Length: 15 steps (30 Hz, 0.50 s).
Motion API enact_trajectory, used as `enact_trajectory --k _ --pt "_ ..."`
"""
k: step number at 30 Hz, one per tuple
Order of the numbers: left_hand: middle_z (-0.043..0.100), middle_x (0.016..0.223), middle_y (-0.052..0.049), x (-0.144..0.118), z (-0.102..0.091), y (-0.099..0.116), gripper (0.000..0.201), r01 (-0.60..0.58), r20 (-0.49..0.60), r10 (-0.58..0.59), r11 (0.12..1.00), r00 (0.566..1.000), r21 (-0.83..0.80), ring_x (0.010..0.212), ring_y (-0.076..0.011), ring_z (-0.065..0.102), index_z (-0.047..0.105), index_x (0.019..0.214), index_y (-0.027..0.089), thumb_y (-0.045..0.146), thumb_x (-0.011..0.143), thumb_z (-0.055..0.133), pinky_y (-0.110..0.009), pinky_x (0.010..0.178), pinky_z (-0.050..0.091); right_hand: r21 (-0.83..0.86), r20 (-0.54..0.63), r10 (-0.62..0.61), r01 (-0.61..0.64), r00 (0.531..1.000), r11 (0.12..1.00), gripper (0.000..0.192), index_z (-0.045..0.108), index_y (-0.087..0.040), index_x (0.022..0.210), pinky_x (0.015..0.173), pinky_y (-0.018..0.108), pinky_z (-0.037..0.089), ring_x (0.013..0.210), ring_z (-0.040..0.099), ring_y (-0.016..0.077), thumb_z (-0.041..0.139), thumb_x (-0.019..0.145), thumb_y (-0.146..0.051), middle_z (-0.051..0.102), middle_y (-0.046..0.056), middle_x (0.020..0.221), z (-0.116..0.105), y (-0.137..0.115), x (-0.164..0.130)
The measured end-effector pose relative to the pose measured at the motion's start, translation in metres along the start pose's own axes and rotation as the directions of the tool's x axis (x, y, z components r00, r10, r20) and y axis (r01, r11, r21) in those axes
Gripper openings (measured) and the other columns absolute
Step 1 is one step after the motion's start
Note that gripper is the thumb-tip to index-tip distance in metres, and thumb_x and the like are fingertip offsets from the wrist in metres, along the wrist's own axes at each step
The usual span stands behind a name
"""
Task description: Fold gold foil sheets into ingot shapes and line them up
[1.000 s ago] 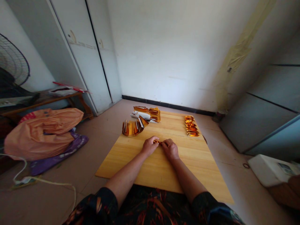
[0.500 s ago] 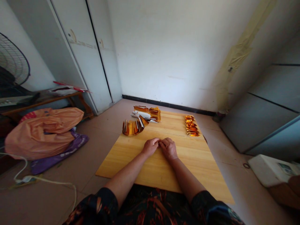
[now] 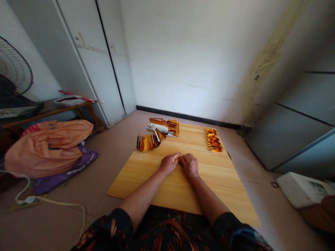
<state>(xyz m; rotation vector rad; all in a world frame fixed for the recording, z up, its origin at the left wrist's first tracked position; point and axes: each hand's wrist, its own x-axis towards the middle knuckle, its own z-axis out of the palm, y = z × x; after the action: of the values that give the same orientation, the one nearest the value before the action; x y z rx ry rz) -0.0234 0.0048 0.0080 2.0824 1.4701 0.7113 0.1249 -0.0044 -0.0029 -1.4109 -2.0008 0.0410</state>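
Over the middle of the wooden board, my left hand [image 3: 169, 164] and my right hand [image 3: 190, 164] meet fingertip to fingertip. Between them shows a small piece of gold foil paper [image 3: 178, 159], mostly covered by my fingers. Both hands are closed on it, the left with its thumb raised a little. Beyond my left hand stands a curved stack of gold foil sheets [image 3: 146, 142]. A row of folded gold foil pieces [image 3: 214, 141] lies at the board's far right.
The wooden board [image 3: 217, 184] is low, above a tiled floor. More gold sheets with white paper [image 3: 158, 127] lie at its far left corner. An orange bag [image 3: 49, 146] and a white cable [image 3: 65, 203] are at left, a white box [image 3: 300, 190] at right.
My left thumb has lifted and straightened, and the hands are slightly further apart, so more of the gold foil shows between them. The stacks and the row have not moved.
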Motion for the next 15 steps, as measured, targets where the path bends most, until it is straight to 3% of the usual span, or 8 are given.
enact_trajectory --k 8,12,15 --pt "0.066 0.118 -0.004 0.001 0.005 -0.005 0.044 0.061 -0.087 -0.074 0.988 0.993 -0.141 0.103 -0.0155 0.063 0.061 0.120 0.020 0.010 0.079 0.046 -0.025 0.095 0.045 0.120 -0.071 0.029 -0.021 0.997 0.993 0.020 0.069 -0.020 0.089 0.071 0.026 0.042 0.075 0.058 0.0162 0.053 0.088 -0.032 0.065 0.005 0.080 0.011 0.010 -0.003" --pt "0.072 0.097 -0.003 0.004 0.010 -0.012 0.043 0.106 -0.125 -0.142 0.961 0.982 -0.256 0.079 -0.0136 0.066 0.062 0.118 0.018 0.013 0.077 0.047 -0.023 0.078 0.051 0.162 -0.075 0.017 -0.004 0.997 0.987 0.018 0.068 -0.018 0.090 0.072 0.027 0.046 0.078 0.059 0.0175 0.057 0.083 -0.031 0.066 0.007 0.082 0.006 0.021 -0.008" --pt "0.072 0.082 -0.002 0.005 0.013 -0.015 0.044 0.104 -0.138 -0.150 0.950 0.979 -0.295 0.075 -0.0140 0.065 0.062 0.118 0.017 0.015 0.076 0.047 -0.022 0.072 0.050 0.183 -0.067 0.026 -0.013 0.997 0.983 0.015 0.067 -0.018 0.087 0.070 0.027 0.047 0.076 0.059 0.0169 0.058 0.080 -0.027 0.066 0.006 0.081 0.001 0.026 -0.011"
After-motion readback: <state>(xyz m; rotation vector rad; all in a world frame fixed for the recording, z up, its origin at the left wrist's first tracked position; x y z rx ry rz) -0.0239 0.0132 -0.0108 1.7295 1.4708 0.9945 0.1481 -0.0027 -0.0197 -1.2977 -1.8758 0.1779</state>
